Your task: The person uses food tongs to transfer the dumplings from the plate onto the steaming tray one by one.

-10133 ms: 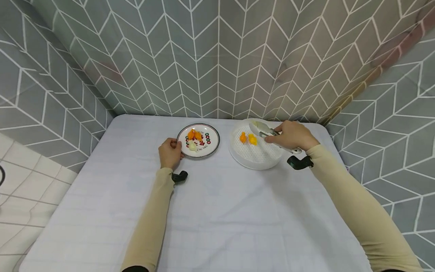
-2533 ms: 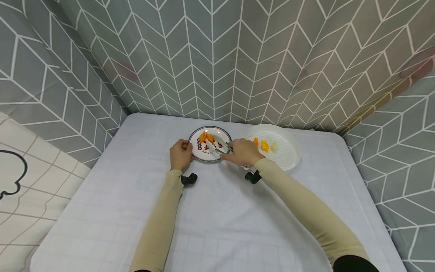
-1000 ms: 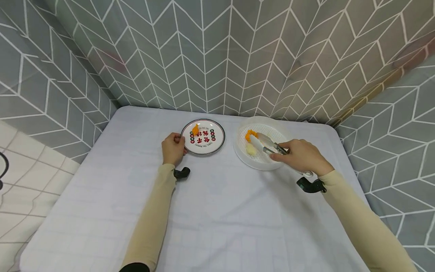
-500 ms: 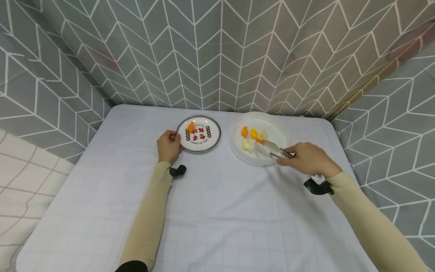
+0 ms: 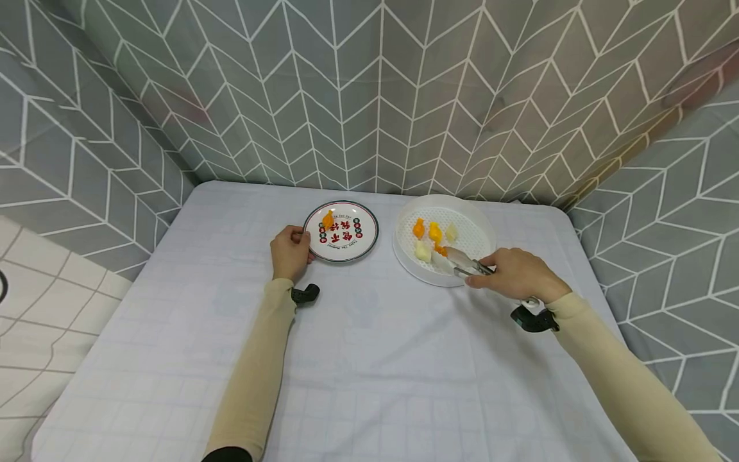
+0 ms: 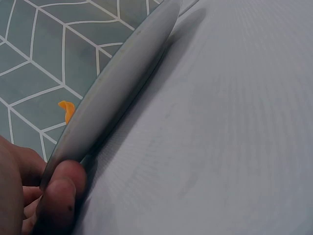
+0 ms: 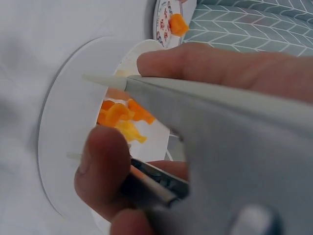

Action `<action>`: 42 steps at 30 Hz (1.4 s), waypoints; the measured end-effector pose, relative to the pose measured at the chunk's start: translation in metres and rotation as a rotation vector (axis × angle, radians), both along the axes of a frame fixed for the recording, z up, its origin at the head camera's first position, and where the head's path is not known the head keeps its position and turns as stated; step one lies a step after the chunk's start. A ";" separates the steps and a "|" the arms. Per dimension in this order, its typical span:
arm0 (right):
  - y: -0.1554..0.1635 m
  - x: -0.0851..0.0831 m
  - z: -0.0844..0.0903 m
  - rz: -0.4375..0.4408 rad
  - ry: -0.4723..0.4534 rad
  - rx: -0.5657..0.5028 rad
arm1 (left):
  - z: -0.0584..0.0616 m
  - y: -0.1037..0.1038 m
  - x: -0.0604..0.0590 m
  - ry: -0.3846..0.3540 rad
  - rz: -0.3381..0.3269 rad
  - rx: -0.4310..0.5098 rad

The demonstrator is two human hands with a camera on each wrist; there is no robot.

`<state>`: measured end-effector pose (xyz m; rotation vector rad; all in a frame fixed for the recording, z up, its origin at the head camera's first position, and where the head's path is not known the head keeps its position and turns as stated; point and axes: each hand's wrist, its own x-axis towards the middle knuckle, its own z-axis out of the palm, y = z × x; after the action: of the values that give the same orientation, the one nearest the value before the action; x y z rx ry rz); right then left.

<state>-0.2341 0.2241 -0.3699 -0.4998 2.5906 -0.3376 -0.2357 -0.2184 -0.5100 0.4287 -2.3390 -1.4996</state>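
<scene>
My left hand (image 5: 290,253) grips the near-left rim of a round white plate (image 5: 368,239) with red characters and a dark edge. In the left wrist view, thumb and fingers pinch the plate (image 6: 117,93), tilted in that view. One orange dumpling-like piece (image 5: 328,221) lies on it. My right hand (image 5: 522,273) holds metal tongs (image 5: 464,262) with pale tips, low inside a round white tray (image 5: 418,274). The tips are beside an orange piece (image 5: 441,251). In the right wrist view the tips of the tongs (image 7: 105,80) stand apart, overlapping the tray's wall.
Also in the tray lie an orange piece (image 5: 418,228), a yellow piece (image 5: 435,232) and two pale pieces, one at the back (image 5: 451,232) and one in front (image 5: 423,251). A white cloth (image 5: 358,359) covers the table; grey patterned curtains (image 5: 369,96) stand close behind.
Orange pieces have left the plate, leaving one. The right hand swung from plate to tray with the tongs and set an orange piece down near the front. The left hand kept the plate's rim.
</scene>
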 end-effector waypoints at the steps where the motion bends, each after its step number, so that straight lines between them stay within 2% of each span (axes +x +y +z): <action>1: 0.000 0.000 0.001 0.000 0.002 -0.001 | 0.000 0.000 0.000 0.003 0.001 0.002; 14: 0.001 0.011 0.014 -0.041 0.074 0.025 | 0.001 -0.003 -0.001 -0.022 -0.005 0.014; 20: -0.008 0.013 0.029 -0.070 0.186 -0.044 | 0.004 -0.003 -0.002 -0.022 -0.002 0.002; 24: -0.027 0.012 0.033 -0.071 0.217 -0.107 | 0.002 -0.003 -0.001 -0.033 0.000 0.001; 27: -0.049 0.010 0.029 -0.060 0.228 -0.159 | 0.000 -0.002 0.000 -0.040 0.001 0.006; 32: -0.098 0.001 0.010 -0.029 0.257 -0.272 | 0.001 -0.004 0.001 -0.045 0.010 -0.003; 35: -0.128 -0.002 0.000 -0.020 0.230 -0.319 | 0.002 -0.003 0.002 -0.036 0.008 -0.001; 39: -0.161 -0.004 -0.012 -0.026 0.158 -0.322 | 0.003 -0.001 0.003 -0.018 0.002 0.018; 42: -0.179 -0.007 -0.023 -0.028 0.147 -0.293 | 0.002 0.000 0.005 -0.017 0.001 0.022</action>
<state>-0.2409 0.0452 -0.3926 -0.6089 2.7049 -0.7212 -0.2306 -0.2183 -0.5084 0.4499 -2.3366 -1.5281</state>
